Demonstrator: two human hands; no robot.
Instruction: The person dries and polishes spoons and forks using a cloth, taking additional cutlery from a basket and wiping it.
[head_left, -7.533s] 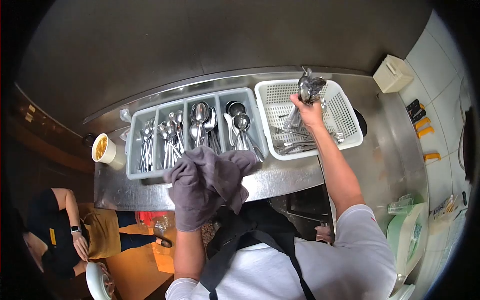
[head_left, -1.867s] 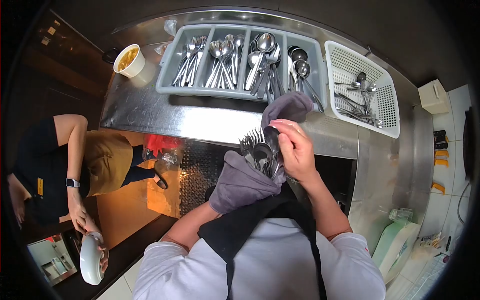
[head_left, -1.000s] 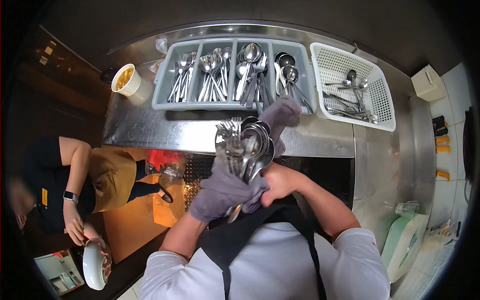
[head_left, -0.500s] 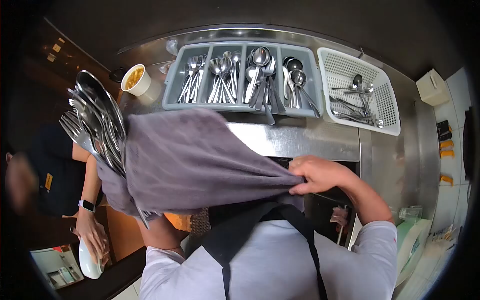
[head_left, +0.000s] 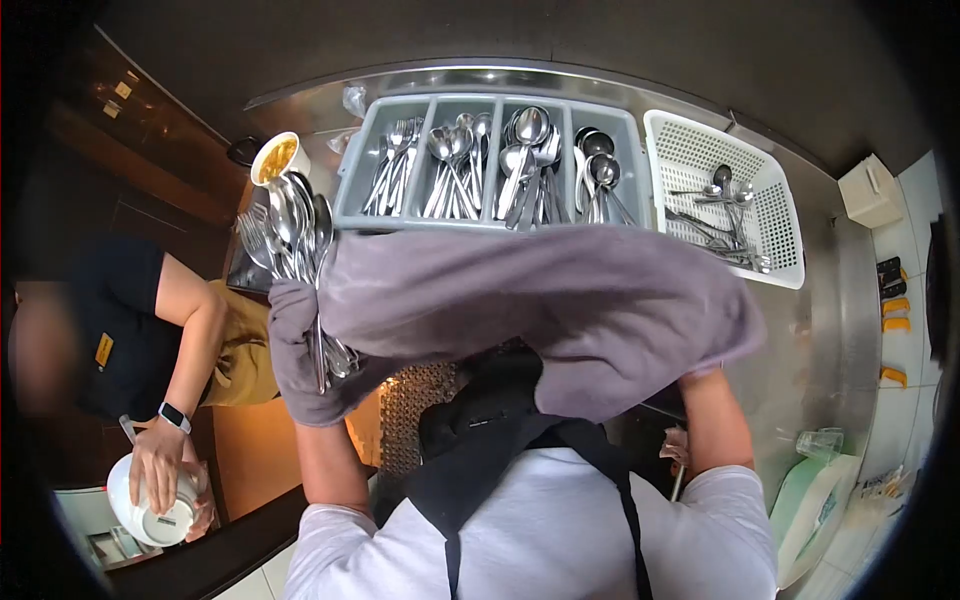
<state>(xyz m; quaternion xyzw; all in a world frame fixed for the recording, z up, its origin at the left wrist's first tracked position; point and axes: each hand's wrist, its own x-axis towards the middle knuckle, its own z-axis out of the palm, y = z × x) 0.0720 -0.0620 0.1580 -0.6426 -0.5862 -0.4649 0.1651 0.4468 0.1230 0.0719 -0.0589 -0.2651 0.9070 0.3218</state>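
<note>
A purple-grey towel stretches across in front of me between both arms. One end of it wraps round a bunch of forks and spoons, heads up and handles down. My left hand grips this bunch through the cloth; the fingers are covered, and only the forearm shows below. At the other end, the towel drapes over my right hand, hiding its fingers; my right forearm comes up beneath the cloth. Behind the towel stands a grey cutlery tray, its compartments holding forks, spoons and ladle-like spoons.
Right of the tray, a white perforated basket holds several spoons and other cutlery. A paper cup of food stands behind the bunch. On the left, a co-worker handles a white bowl. A steel counter runs along the right.
The cutlery bunch has moved right and down, more upright. My right hand has gone under the towel and moved right, and the towel has spread wider. The co-worker's bowl has turned.
</note>
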